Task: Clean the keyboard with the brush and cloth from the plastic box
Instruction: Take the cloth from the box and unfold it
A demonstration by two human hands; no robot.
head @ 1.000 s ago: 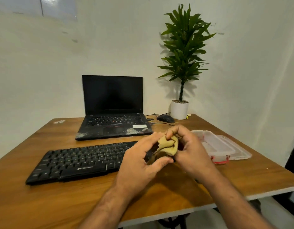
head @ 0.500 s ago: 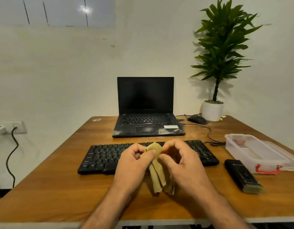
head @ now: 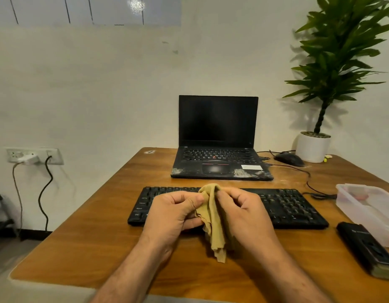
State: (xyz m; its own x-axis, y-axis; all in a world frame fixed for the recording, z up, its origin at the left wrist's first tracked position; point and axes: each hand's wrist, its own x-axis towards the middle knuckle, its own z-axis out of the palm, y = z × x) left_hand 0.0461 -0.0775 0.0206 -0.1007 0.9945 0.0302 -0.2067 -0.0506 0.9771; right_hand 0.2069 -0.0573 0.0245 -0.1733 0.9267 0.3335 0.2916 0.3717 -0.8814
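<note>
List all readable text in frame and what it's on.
"ThinkPad", only partly legible, on the laptop palm rest, lower right corner.
"Ctrl" on the bottom-left key of the keyboard, faint; other key legends too blurred to read.
White sticker on the laptop: nothing readable.
Black brush: small print, too blurred to read.

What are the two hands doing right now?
Left hand: closed, pinching the yellow cloth.
Right hand: closed on the same cloth, which hangs between both hands.
</note>
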